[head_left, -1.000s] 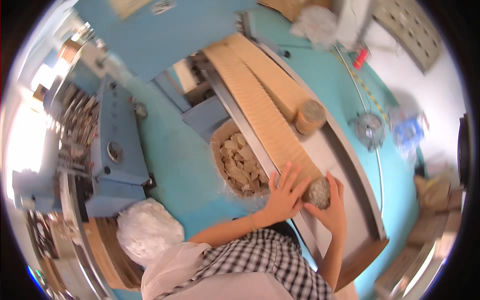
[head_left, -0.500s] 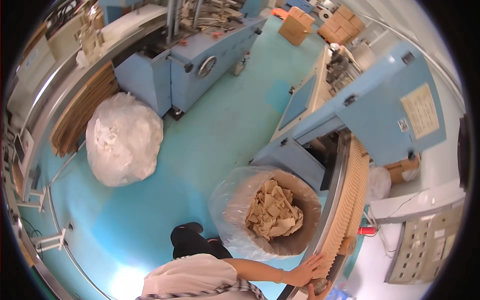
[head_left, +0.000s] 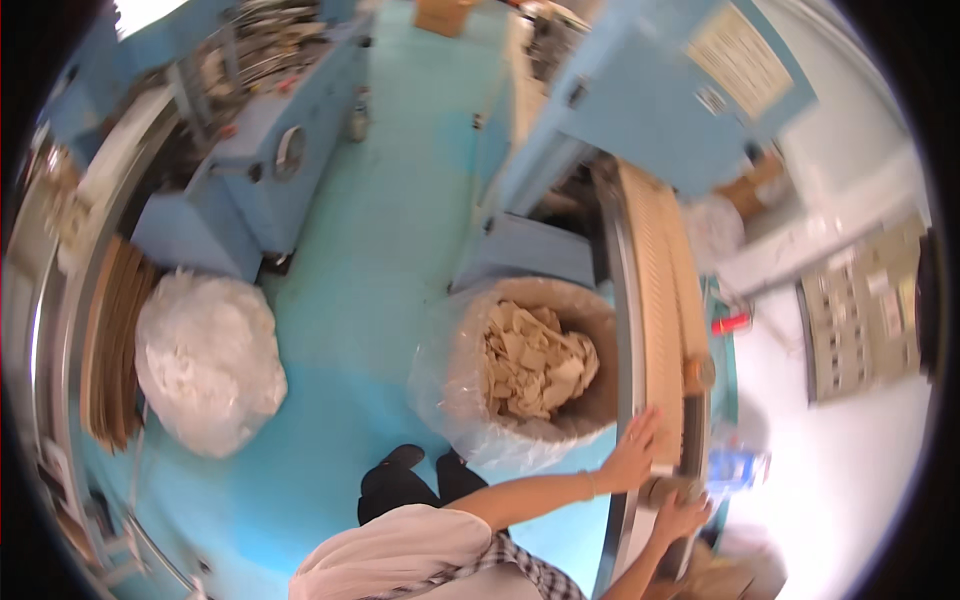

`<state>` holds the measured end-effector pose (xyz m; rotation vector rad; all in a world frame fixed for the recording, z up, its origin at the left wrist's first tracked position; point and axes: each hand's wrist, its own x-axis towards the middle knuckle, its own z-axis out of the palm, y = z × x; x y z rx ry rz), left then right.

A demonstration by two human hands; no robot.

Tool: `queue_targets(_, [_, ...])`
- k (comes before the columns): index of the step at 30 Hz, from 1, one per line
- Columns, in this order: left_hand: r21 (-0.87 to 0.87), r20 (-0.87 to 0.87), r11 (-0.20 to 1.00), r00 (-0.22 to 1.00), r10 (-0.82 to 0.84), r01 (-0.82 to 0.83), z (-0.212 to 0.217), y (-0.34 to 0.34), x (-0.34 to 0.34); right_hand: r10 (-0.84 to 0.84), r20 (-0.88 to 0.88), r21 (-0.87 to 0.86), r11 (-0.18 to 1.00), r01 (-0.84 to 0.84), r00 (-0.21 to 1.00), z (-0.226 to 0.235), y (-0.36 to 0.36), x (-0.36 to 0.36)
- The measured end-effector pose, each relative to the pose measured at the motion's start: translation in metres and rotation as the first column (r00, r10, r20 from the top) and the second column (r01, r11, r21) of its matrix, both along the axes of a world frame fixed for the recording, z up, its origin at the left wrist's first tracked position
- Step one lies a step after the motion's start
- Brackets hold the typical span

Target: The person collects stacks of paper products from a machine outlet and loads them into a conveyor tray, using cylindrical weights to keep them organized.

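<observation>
In the head view, a bin [head_left: 599,322] of tan scraps [head_left: 535,360] stood close beside the metal trough [head_left: 633,535], where the left hand [head_left: 628,463] laid outstretched fingers on a row of brown pieces [head_left: 652,330] and the right hand [head_left: 682,517] curled its fingers around a round block [head_left: 661,490] at the row's near end. A stuffed plastic bag [head_left: 210,365] sat on the turquoise floor [head_left: 335,400].

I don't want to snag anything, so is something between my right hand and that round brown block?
Nothing visible: your right hand touches the round brown block. Your left hand rests beyond it, on the long tan row of thin pieces.
</observation>
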<state>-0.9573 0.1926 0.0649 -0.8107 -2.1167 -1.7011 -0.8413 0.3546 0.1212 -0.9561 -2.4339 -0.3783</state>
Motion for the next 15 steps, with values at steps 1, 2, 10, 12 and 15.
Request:
queue_targets(1, [0.000, 0.002, 1.000, 1.000, -0.029, 0.029, 0.004, -0.001, 0.000, 0.058, 0.004, 0.301, 0.952, -0.056, 0.998, -0.010, 0.008, 0.008])
queue_targets(2, [-0.018, 0.003, 0.995, 0.996, -0.094, 0.094, 0.007, -0.001, -0.001, 0.178, -0.112, -0.048, 0.982, -0.185, 0.978, -0.019, 0.001, 0.008])
queue_targets(10, [-0.023, -0.096, 0.998, 0.993, -0.069, 0.067, 0.006, -0.039, -0.052, 0.093, -0.423, -0.747, 0.528, -0.405, 0.901, 0.002, -0.086, -0.036])
queue_targets(12, [-0.098, -0.118, 0.987, 0.987, 0.112, -0.124, 0.016, -0.041, -0.105, 0.131, -0.359, -0.765, 0.525, -0.372, 0.924, -0.004, -0.084, -0.033])
queue_targets(15, [-0.128, -0.005, 0.961, 0.969, 0.247, -0.246, 0.022, -0.036, -0.198, 0.187, -0.427, -0.729, 0.507, -0.459, 0.885, -0.003, -0.090, -0.033])
